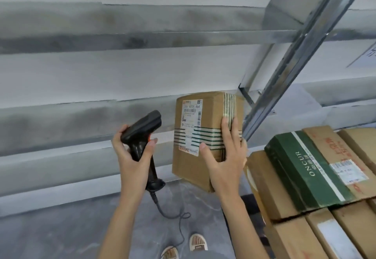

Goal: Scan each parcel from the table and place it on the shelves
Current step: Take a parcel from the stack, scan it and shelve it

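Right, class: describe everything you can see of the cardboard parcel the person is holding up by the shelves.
The cardboard parcel is a plain brown box, roughly cube-shaped, bound with green-and-white striped tape running both across its front and over its top right edge. A white shipping label with barcodes and printed codes sits on the front face, partly under the tape. The box is tilted slightly and held in front of the metal shelf edge; only the right hand touches it, fingers spread flat over the front right corner.
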### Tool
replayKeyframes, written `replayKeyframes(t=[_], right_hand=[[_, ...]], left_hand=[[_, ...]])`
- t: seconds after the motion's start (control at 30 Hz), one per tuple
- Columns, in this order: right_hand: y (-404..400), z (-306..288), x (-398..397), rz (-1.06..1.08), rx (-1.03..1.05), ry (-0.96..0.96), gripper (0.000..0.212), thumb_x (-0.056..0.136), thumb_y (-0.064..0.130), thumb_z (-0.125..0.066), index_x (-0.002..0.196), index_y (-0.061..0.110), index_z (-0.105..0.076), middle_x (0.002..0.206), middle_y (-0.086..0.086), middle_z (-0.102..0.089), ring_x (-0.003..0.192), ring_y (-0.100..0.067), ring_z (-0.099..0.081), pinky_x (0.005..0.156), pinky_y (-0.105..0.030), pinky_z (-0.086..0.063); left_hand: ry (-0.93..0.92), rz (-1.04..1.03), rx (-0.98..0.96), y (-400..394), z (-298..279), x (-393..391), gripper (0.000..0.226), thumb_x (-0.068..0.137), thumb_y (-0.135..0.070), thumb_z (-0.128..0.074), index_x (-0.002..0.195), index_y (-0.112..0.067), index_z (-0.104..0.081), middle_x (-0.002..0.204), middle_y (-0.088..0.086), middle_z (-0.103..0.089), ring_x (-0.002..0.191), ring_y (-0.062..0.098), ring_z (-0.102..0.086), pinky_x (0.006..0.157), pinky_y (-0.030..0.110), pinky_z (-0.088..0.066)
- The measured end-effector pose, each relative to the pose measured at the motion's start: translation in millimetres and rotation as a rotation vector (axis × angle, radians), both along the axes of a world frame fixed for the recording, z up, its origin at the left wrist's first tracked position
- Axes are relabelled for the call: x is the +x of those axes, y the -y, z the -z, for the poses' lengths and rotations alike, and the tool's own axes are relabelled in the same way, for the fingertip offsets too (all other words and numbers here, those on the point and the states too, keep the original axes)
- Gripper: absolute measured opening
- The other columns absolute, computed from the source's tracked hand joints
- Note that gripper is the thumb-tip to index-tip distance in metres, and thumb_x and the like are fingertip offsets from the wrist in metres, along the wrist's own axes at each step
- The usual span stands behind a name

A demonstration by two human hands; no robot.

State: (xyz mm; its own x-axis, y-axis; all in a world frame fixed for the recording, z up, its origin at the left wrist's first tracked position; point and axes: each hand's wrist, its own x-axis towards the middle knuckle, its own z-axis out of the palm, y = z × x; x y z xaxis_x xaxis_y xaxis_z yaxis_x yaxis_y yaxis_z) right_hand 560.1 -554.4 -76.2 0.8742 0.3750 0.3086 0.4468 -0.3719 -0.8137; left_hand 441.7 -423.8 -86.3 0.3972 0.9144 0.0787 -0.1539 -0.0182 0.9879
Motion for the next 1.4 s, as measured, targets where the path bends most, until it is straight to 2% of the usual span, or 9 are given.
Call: replayKeyframes(t=[0.1,0.17,0.23,0.5,0.67,0.8,1.1,1.3,1.4], right_hand=[[-13,6,-6,-0.035,-0.021,0.028,0.077,0.078,0.062,-0.051,0.149,0.046,-0.028,0.167,0.012,-0.020,0.143,-0.042,-0.031,0.111,-0.068,-0.028],[-20,9,-11,-0.063,0.004,0.008,0.076,0.077,0.061,-0.053,0.148,0.048,-0.027,0.165,0.017,-0.018,0.147,-0.039,-0.025,0.115,-0.068,-0.024],[-25,12,-16,-0.087,0.031,-0.006,0.077,0.079,0.055,-0.060,0.148,0.049,-0.027,0.162,0.026,-0.015,0.150,-0.035,-0.021,0.118,-0.066,-0.020],[-31,16,-24,-0.162,0.099,0.044,0.077,0.080,0.043,-0.066,0.149,0.046,-0.031,0.162,0.021,-0.021,0.135,-0.007,-0.027,0.117,-0.058,-0.026],[-29,18,-25,-0.186,0.107,0.052,0.076,0.078,0.058,-0.057,0.149,0.045,-0.032,0.163,0.018,-0.021,0.140,-0.013,-0.028,0.117,-0.062,-0.024],[-29,15,-26,-0.200,0.113,0.059,0.077,0.077,0.060,-0.056,0.149,0.045,-0.032,0.163,0.020,-0.020,0.139,-0.010,-0.028,0.117,-0.064,-0.025],[-26,13,-28,-0.216,0.088,0.056,0.079,0.077,0.061,-0.055,0.150,0.045,-0.031,0.165,0.016,-0.021,0.148,-0.029,-0.026,0.116,-0.067,-0.024],[-28,14,-25,-0.227,0.095,0.016,0.079,0.077,0.063,-0.055,0.150,0.049,-0.030,0.165,0.020,-0.019,0.152,-0.026,-0.020,0.119,-0.065,-0.019],[-34,14,-23,-0.256,0.132,0.002,0.077,0.078,0.056,-0.062,0.148,0.052,-0.029,0.162,0.025,-0.019,0.148,-0.014,-0.023,0.120,-0.054,-0.020]], left_hand=[[0.006,-0.051,0.057,-15,2,-26,0.063,0.097,-0.006,-0.066,0.122,-0.059,-0.042,0.116,-0.003,-0.066,0.081,0.022,-0.075,0.081,0.035,-0.063],[-0.022,-0.078,0.110,-21,-1,-39,0.062,0.097,-0.005,-0.065,0.124,-0.056,-0.042,0.093,-0.004,-0.069,0.066,0.020,-0.069,0.064,0.029,-0.060],[-0.046,-0.085,0.136,-23,-5,-47,0.064,0.097,-0.005,-0.066,0.126,-0.056,-0.041,0.090,-0.003,-0.069,0.060,0.018,-0.064,0.060,0.026,-0.057],[-0.159,-0.060,0.248,-17,-16,-57,0.067,0.094,-0.011,-0.070,0.126,-0.062,-0.041,0.103,-0.003,-0.067,0.061,0.014,-0.065,0.061,0.025,-0.057],[-0.194,-0.057,0.276,-9,-21,-62,0.068,0.094,-0.013,-0.070,0.125,-0.065,-0.038,0.114,-0.007,-0.064,0.069,0.012,-0.068,0.061,0.022,-0.057],[-0.206,-0.068,0.284,-6,-26,-65,0.069,0.095,-0.014,-0.070,0.122,-0.068,-0.037,0.114,-0.011,-0.063,0.068,0.013,-0.067,0.061,0.025,-0.058],[-0.184,-0.072,0.284,1,-23,-66,0.068,0.095,-0.013,-0.069,0.122,-0.067,-0.039,0.118,-0.013,-0.061,0.069,0.009,-0.066,0.059,0.021,-0.055],[-0.186,-0.097,0.267,2,-19,-70,0.066,0.094,-0.016,-0.070,0.126,-0.064,-0.038,0.110,-0.023,-0.063,0.074,0.012,-0.067,0.066,0.023,-0.057],[-0.183,-0.148,0.254,4,-17,-76,0.067,0.094,-0.016,-0.071,0.129,-0.063,-0.038,0.115,-0.029,-0.061,0.078,0.014,-0.067,0.070,0.022,-0.057]])
